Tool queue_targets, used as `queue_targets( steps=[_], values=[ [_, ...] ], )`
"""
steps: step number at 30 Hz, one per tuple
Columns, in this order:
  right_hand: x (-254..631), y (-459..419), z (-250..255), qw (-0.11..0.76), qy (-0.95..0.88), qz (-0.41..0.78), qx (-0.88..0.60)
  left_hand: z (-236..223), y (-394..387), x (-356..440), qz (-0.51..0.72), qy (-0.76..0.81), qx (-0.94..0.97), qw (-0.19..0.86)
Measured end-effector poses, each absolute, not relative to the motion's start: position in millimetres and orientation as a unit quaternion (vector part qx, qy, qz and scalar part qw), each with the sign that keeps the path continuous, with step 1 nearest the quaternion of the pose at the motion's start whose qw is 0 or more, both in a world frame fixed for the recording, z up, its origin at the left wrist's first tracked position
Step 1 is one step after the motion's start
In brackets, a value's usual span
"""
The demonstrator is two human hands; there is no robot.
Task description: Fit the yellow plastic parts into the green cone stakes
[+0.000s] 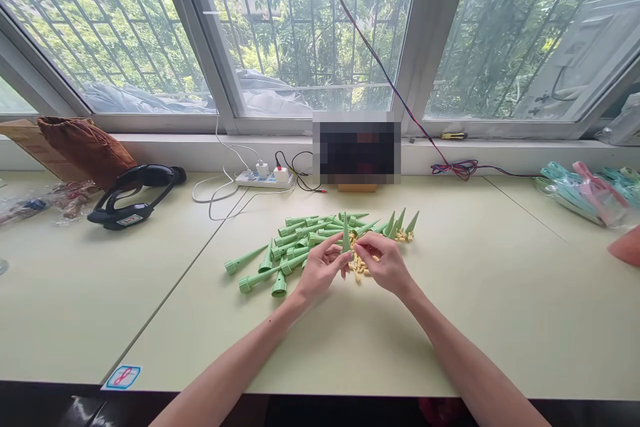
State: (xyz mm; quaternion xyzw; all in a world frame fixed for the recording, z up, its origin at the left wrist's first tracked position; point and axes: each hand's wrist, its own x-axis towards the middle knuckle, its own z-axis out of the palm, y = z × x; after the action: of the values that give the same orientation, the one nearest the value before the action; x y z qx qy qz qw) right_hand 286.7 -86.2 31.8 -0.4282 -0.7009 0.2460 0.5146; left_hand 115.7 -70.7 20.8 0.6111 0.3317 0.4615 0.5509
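Observation:
My left hand (pixel 323 267) is closed around a green plastic watering spike (pixel 345 233), which stands upright with its tip pointing up. Close beside it, my right hand (pixel 383 261) pinches with thumb and forefinger at the spike's side; whatever is between those fingertips is too small to make out. Under and between the hands lies a pile of small yellow plastic pieces (pixel 359 268). Many more green spikes (pixel 260 279) are heaped to the left and behind. Right of the pile, several green spikes (pixel 401 219) stand upright beside more yellow pieces (pixel 410 236).
A white power strip (pixel 265 178) with plugs and cables sits at the table's back, near a blurred dark screen (pixel 356 153). Black headgear (pixel 135 197) and a brown pouch (pixel 85 147) lie at left. Bagged pastel items (pixel 585 193) are at right.

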Motion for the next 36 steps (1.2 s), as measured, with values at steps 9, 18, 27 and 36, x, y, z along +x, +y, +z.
queue_targets(
  steps=[9,18,27,36],
  values=[
    [286.9,-86.5,31.9,0.514,-0.703,0.242,-0.428,21.4,-70.6,116.1,0.455,0.329,0.602,0.567],
    [287.3,-86.6,31.5,0.514,-0.702,0.246,-0.428,23.6,-71.5,117.4,0.456,0.331,0.589,0.579],
    [286.9,-86.7,31.4,0.516,-0.702,0.243,-0.425,26.0,-71.8,116.7,0.457,0.336,0.588,0.577],
    [286.2,-88.7,28.8,0.518,-0.718,0.219,-0.409,22.6,-68.2,114.7,0.434,0.313,0.622,0.572]
  ],
)
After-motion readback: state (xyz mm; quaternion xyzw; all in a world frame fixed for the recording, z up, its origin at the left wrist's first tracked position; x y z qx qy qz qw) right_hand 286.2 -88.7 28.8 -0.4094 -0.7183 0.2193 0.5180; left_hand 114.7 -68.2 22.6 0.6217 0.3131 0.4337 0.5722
